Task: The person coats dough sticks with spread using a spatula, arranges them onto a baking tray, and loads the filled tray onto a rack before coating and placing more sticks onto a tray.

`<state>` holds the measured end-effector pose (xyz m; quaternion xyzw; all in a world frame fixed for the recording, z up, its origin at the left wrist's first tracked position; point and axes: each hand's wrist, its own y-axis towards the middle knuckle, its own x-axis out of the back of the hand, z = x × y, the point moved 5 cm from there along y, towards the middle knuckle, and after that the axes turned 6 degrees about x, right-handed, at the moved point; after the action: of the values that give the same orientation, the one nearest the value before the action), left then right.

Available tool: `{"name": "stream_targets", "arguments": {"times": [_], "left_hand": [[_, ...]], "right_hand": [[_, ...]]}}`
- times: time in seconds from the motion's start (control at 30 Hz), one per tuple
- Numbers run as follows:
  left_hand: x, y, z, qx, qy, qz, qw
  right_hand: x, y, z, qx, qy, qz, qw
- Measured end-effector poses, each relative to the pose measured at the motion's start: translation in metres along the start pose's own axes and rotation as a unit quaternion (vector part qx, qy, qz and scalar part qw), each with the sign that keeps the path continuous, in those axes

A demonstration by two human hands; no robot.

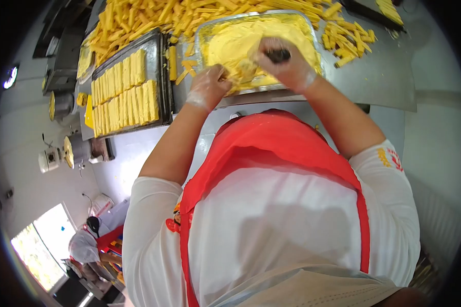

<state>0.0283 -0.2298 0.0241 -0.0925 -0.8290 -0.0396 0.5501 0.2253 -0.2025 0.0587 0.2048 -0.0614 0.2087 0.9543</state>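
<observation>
A rectangular metal tray (pixel 198 38) holds thick yellow cream (pixel 230 38). My right hand (pixel 292 69), in a clear plastic glove, is wrapped round a dark-handled spatula (pixel 278 55) above the cream; cream smears and blur obscure its blade. At the tray's near left corner is my left hand (pixel 209 88), also gloved, with its fingers pinched together close to the cream. Whatever is between those fingers is hidden. To its left, a dark baking tray (pixel 156 46) carries two rows of cream-coated sticks (pixel 125 105).
A large heap of yellow sticks (pixel 138 20) covers the table's far side. A smaller pile (pixel 346 43) lies right of the cream tray, beside the bare metal tabletop (pixel 384 77). Another dark tray (pixel 374 13) stands far right. Another person (pixel 84 245) bends over at lower left.
</observation>
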Motion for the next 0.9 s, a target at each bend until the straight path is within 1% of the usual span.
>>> {"name": "stream_targets", "arguments": {"times": [0.03,0.07,0.13,0.2,0.23,0.27,0.3,0.33,0.37,0.4,0.43,0.47,0.5,0.57,0.6,0.67,0.7,0.73,0.77,0.8,0.83,0.87,0.9], "left_hand": [[0.002,0.002,0.006,0.097,-0.055,0.031,0.993],[0.006,0.001,0.009,0.109,-0.054,0.018,0.992],[0.010,-0.003,0.016,0.094,-0.129,0.035,0.987],[0.025,-0.014,0.030,0.118,-0.137,0.015,0.983],[0.042,-0.019,0.038,0.104,-0.137,-0.029,0.985],[0.057,-0.024,0.050,0.087,-0.135,-0.071,0.984],[0.066,-0.026,0.078,0.068,-0.111,-0.166,0.977],[0.090,-0.027,0.091,0.070,-0.113,-0.252,0.959],[0.104,-0.020,0.118,0.110,-0.094,-0.258,0.955],[0.119,-0.019,0.139,0.150,-0.033,-0.284,0.946],[0.124,-0.015,0.164,0.206,0.024,-0.277,0.938],[0.124,-0.011,0.190,0.208,0.024,-0.277,0.938],[0.115,-0.005,0.218,0.226,0.055,-0.229,0.945],[0.113,-0.001,0.228,0.255,0.134,-0.119,0.950],[0.114,-0.002,0.233,0.253,0.130,-0.118,0.951],[0.130,0.000,0.236,0.209,0.155,-0.181,0.948],[0.140,0.006,0.237,0.194,0.209,-0.187,0.940],[0.153,0.017,0.237,0.189,0.207,-0.186,0.942],[0.164,0.033,0.230,0.117,0.334,-0.183,0.917],[0.167,0.051,0.226,0.042,0.453,-0.179,0.872],[0.164,0.078,0.235,0.033,0.451,-0.183,0.873],[0.163,0.111,0.246,0.025,0.317,-0.238,0.918],[0.164,0.138,0.252,0.015,0.174,-0.286,0.942]], "right_hand": [[-0.011,-0.003,0.001,0.066,-0.049,-0.014,0.997],[-0.016,-0.003,0.000,0.115,-0.064,-0.010,0.991],[-0.001,-0.007,-0.029,0.148,-0.145,-0.069,0.976],[0.024,-0.016,-0.067,-0.038,-0.196,-0.058,0.978],[0.024,-0.013,-0.065,-0.031,-0.194,-0.047,0.979],[0.024,-0.014,-0.061,-0.038,-0.203,-0.058,0.977],[0.024,-0.014,-0.058,-0.047,-0.212,-0.071,0.974],[0.022,-0.013,-0.057,-0.045,-0.211,-0.068,0.974],[0.019,-0.011,-0.053,-0.023,-0.247,-0.066,0.967],[0.017,-0.009,-0.051,-0.002,-0.281,-0.064,0.957],[0.017,-0.009,-0.056,-0.007,-0.255,-0.066,0.965],[0.015,-0.009,-0.059,-0.006,-0.255,-0.064,0.965],[0.016,-0.009,-0.062,-0.015,-0.249,-0.073,0.966],[0.013,-0.008,-0.059,-0.036,-0.227,-0.087,0.969],[0.013,-0.009,-0.057,-0.037,-0.231,-0.087,0.968],[0.010,-0.008,-0.051,-0.004,-0.289,-0.068,0.955],[0.008,-0.008,-0.047,0.005,-0.284,-0.074,0.956],[0.006,-0.009,-0.047,0.003,-0.287,-0.078,0.955],[0.004,-0.009,-0.048,-0.003,-0.294,-0.087,0.952],[0.003,-0.008,-0.047,-0.009,-0.302,-0.096,0.948],[0.001,-0.006,-0.044,-0.010,-0.308,-0.103,0.946],[-0.003,-0.004,-0.041,-0.012,-0.318,-0.098,0.943],[-0.007,-0.001,-0.038,-0.015,-0.328,-0.093,0.940]]}}
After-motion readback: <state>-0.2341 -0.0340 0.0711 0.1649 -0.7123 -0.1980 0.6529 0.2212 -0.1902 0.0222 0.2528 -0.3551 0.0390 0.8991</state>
